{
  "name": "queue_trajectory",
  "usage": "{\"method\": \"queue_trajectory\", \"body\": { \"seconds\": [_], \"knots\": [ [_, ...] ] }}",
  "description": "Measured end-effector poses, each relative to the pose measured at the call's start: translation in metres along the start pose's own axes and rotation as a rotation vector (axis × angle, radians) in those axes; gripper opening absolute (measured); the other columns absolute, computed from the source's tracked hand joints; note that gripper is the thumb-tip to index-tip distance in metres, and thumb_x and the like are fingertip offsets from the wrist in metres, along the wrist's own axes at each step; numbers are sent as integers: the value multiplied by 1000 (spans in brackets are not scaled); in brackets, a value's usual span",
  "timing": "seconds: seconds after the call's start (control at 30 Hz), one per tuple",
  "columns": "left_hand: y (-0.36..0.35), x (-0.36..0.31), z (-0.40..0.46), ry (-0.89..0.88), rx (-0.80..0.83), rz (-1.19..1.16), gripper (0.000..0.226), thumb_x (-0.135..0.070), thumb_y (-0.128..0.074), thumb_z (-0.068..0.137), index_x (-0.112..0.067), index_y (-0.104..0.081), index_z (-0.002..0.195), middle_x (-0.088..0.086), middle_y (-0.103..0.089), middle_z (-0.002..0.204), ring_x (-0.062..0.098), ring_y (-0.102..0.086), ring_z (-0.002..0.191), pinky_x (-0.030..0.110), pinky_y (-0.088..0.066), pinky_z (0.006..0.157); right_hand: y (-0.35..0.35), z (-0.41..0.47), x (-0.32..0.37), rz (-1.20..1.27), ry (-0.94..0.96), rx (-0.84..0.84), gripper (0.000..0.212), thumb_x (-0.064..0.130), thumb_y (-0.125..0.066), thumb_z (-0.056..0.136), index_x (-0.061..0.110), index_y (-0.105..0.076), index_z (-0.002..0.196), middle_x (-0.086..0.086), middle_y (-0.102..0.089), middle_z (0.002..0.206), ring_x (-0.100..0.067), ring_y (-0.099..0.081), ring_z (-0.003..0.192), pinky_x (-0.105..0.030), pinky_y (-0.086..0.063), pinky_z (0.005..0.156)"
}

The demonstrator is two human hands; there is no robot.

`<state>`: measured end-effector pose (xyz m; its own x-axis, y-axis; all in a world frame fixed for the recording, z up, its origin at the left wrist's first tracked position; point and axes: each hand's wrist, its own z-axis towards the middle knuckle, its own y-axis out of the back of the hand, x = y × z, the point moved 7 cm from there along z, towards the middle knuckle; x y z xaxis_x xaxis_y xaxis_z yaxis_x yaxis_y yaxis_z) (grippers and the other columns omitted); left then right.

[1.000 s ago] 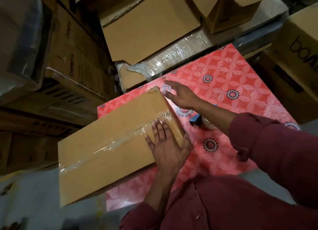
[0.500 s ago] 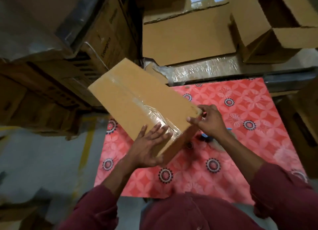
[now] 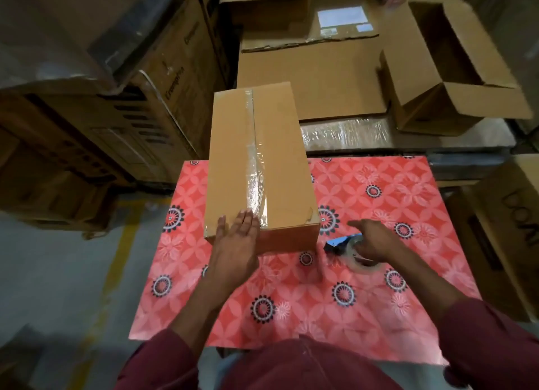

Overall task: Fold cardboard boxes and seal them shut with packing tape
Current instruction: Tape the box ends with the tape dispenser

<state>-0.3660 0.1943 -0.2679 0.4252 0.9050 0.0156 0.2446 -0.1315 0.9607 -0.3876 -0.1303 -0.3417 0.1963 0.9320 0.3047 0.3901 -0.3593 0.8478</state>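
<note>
A closed cardboard box [image 3: 256, 162] stands lengthwise on the red flower-patterned table [image 3: 291, 302], its far end overhanging the table's far edge near the far-left corner. A strip of clear packing tape [image 3: 253, 162] runs down the centre seam of its top face, wrinkled toward the near end.

The left hand [image 3: 237, 238] lies flat on the near-left part of the box top, fingers straight and together, palm over the near edge; it steadies the box and grips nothing. The right hand [image 3: 372, 242] is down on the table just right of the box, fingers curled over a roll of clear tape in a blue dispenser [image 3: 347, 248], forefinger pointing out toward the box. It appears to be closing on the dispenser, though how firm the hold is cannot be told.

By the look of it, the top seam is sealed and the step in hand is fetching the tape for a further strip. The next move likely calls for lifting the dispenser to the box's near end while the left hand keeps the box from sliding, then pressing the tape down over the corner.
</note>
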Motion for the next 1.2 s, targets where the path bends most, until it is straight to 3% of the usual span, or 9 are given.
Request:
{"method": "queue_trajectory", "body": {
  "seconds": [0.1,0.23,0.4,0.53,0.6,0.67,0.8,0.9,1.2],
  "knots": [
    [-23,-22,-23,86,-150,-48,94,-27,-42,83,-1,-3,165,19,12,173,34,13,160,65,2,126,-13,17,-5,-139,32,82,82,15,-60,79,25,-39,157,-7,-58,147,-32,-56,129,-40,-54,91],
    [-31,-24,-35,119,-232,-152,95,-32,-52,89,-1,-4,165,20,9,173,34,11,161,66,-4,126,-41,29,-9,-287,94,109,57,18,-57,82,32,-58,137,0,-69,120,-27,-64,112,-38,-55,86],
    [-43,-48,-77,-32,-454,-449,78,-24,-60,92,-8,-31,163,12,-23,172,25,-18,161,44,-20,129,-37,11,-3,-230,90,101,35,22,-63,78,32,-67,112,3,-72,104,-26,-68,98,-33,-54,72],
    [-89,-41,-77,256,-71,-1046,32,-31,-67,95,-31,-71,127,1,-69,136,12,-65,120,32,-56,99,-31,-33,31,-123,152,26,35,29,-69,80,31,-65,114,4,-70,108,-26,-66,103,-32,-46,69],
    [-97,-46,-78,475,90,-1409,9,-29,-69,101,-27,-76,107,11,-76,116,16,-70,95,26,-55,74,-27,-54,52,-101,178,-8,42,25,-71,76,31,-66,117,3,-69,109,-28,-65,102,-34,-45,70],
    [-99,-57,-81,637,274,-1654,31,-43,-58,105,-15,-72,111,13,-77,115,20,-70,85,27,-50,63,-21,-72,74,-73,203,-77,46,16,-68,71,30,-68,115,2,-70,103,-30,-65,97,-36,-45,68],
    [-81,-65,-84,687,477,-1850,79,-77,-36,98,-10,-72,120,6,-80,111,23,-73,88,33,-50,71,2,-103,123,-82,287,-304,54,5,-79,53,24,-73,103,-1,-70,85,-32,-67,76,-35,-48,58],
    [-62,-47,-87,684,526,-1982,91,-85,-35,91,-8,-73,123,8,-78,117,25,-72,94,36,-50,75,15,-117,161,-176,362,-407,62,15,-85,45,21,-69,105,1,-71,93,-30,-67,85,-39,-53,63],
    [-30,31,-107,639,447,-2205,47,-54,-58,96,-12,-72,113,7,-77,95,24,-73,81,34,-52,69,31,-120,255,-271,440,-357,62,33,-79,60,31,-53,116,5,-62,108,-28,-62,102,-41,-48,78]
  ]
}}
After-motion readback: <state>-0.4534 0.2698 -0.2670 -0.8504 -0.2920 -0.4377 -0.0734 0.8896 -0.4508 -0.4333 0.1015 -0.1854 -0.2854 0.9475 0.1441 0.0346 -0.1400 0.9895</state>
